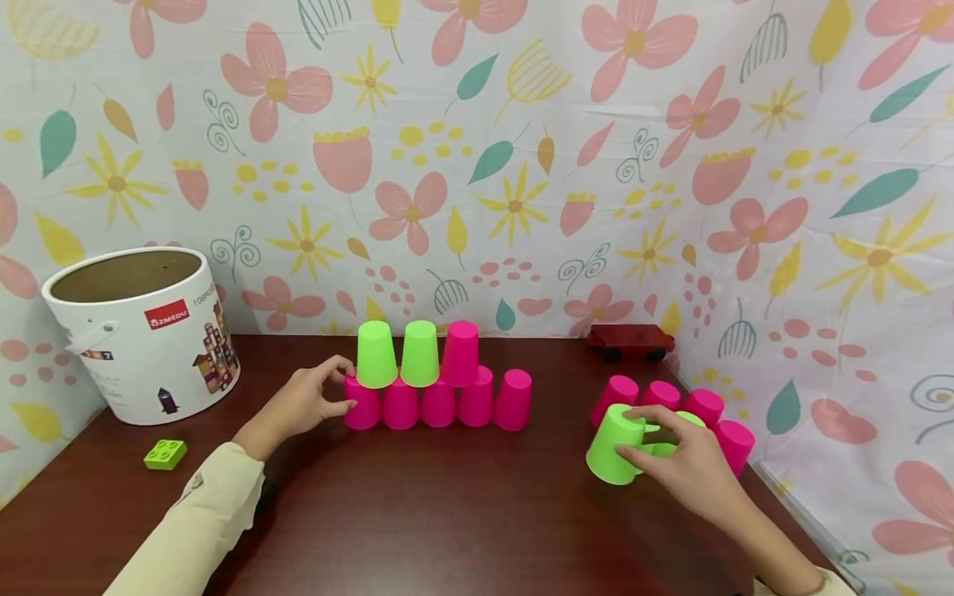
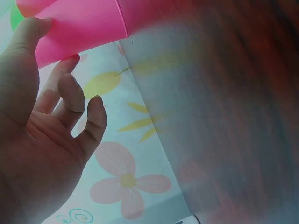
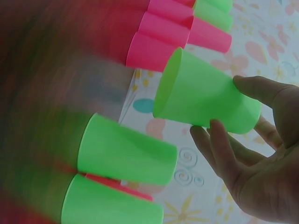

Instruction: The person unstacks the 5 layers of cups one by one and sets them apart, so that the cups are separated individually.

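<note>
On the left, my left hand (image 1: 301, 401) holds the end pink cup (image 1: 363, 406) of a row of upside-down pink cups, thumb and a finger on its sides. The left wrist view shows the thumb against this pink cup (image 2: 84, 32). Two green cups (image 1: 376, 354) and one pink cup (image 1: 460, 353) stand upside down on the row. Over on the right, my right hand (image 1: 689, 472) grips a green cup (image 1: 614, 447) between thumb and fingers, its mouth facing down. In the right wrist view, two other green cups (image 3: 128, 149) are beside the held one.
More pink cups (image 1: 736, 443) and green cups stand behind my right hand. A white bucket (image 1: 149, 348) is at the left, with a green toy brick (image 1: 166, 454) before it. A red toy car (image 1: 630, 340) sits at the back by the patterned cloth (image 1: 477, 165).
</note>
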`<state>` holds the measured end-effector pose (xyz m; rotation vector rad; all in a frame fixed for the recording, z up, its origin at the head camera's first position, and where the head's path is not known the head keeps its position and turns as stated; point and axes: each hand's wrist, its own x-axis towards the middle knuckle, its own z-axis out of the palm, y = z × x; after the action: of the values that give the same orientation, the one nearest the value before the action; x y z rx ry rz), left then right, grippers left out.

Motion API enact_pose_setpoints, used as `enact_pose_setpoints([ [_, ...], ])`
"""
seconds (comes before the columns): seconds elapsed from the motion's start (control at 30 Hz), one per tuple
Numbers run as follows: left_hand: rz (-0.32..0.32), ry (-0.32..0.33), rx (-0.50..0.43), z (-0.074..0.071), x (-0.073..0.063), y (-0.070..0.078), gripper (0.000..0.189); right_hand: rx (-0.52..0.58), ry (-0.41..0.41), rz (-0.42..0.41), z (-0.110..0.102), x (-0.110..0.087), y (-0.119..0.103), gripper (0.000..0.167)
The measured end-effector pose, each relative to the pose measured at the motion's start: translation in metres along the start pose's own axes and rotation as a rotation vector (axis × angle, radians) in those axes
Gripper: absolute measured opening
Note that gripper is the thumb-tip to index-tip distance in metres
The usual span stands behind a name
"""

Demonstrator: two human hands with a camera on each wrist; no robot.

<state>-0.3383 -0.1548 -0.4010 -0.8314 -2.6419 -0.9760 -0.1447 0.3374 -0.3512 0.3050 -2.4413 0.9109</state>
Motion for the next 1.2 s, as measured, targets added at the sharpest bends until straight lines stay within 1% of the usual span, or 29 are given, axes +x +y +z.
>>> enact_pose_setpoints([
  [0.17,0.013,0.014,0.002,0.001,0.000,0.000,0.047,-0.014,0.015,0.030,-0.010,-0.011,0.009,0.043],
  [0.23,0.004,0.010,0.006,0.001,0.001,0.000,0.048,-0.024,0.018,0.046,-0.013,-0.014,0.011,0.043],
  [0.37,-0.003,0.005,0.006,0.000,0.001,0.000,0.048,-0.054,0.000,0.086,-0.018,-0.019,0.016,0.043],
  [0.47,0.000,0.001,0.004,0.000,0.001,0.001,0.048,-0.052,-0.030,0.109,-0.021,-0.021,0.021,0.043],
  [0.57,0.001,0.005,0.009,0.000,0.001,0.001,0.048,-0.036,-0.056,0.109,-0.022,-0.022,0.025,0.042],
  [0.73,0.001,0.003,0.009,0.000,0.000,0.002,0.047,-0.022,-0.076,0.096,-0.024,-0.024,0.034,0.043],
  [0.87,0.012,0.006,0.011,0.000,0.000,0.002,0.047,-0.034,-0.097,0.115,-0.023,-0.024,0.040,0.044],
  [0.97,0.014,0.009,0.011,0.000,0.000,0.002,0.047,-0.047,-0.105,0.119,-0.024,-0.025,0.043,0.044],
  [1.1,0.013,0.009,0.013,0.000,0.000,0.002,0.047,-0.038,-0.106,0.110,-0.024,-0.026,0.049,0.044],
  [1.2,0.015,0.004,0.013,0.000,-0.001,0.002,0.047,-0.026,-0.117,0.140,-0.024,-0.027,0.052,0.043],
])
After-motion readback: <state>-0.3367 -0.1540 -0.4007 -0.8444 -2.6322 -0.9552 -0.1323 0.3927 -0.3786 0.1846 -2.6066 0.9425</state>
